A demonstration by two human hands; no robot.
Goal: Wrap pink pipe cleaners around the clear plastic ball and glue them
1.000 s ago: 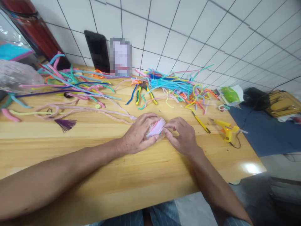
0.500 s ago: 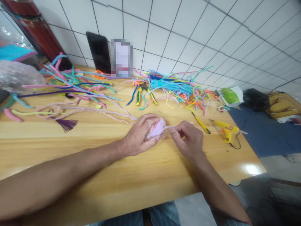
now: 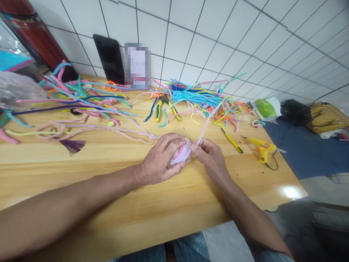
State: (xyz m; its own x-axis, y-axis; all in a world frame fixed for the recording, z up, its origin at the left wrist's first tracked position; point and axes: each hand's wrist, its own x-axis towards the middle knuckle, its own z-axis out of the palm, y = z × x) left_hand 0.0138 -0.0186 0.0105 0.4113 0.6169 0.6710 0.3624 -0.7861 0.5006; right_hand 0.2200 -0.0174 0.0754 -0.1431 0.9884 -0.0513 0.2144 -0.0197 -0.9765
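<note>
My left hand is closed over a small pink bundle of wound pipe cleaner, holding it on the wooden table. My right hand pinches a pale pink pipe cleaner strand right beside the bundle. The strand's free end sticks up and away toward the far pile. Both hands touch the bundle from opposite sides.
Loose coloured pipe cleaners lie across the back of the table, with a blue bunch and yellow-handled pliers. A yellow cutter and a yellow glue gun lie to the right. A dark phone leans on the tiled wall.
My right hand had drawn the pink strand out to the right, then came back against the bundle. The strand's free end now points up and away.
</note>
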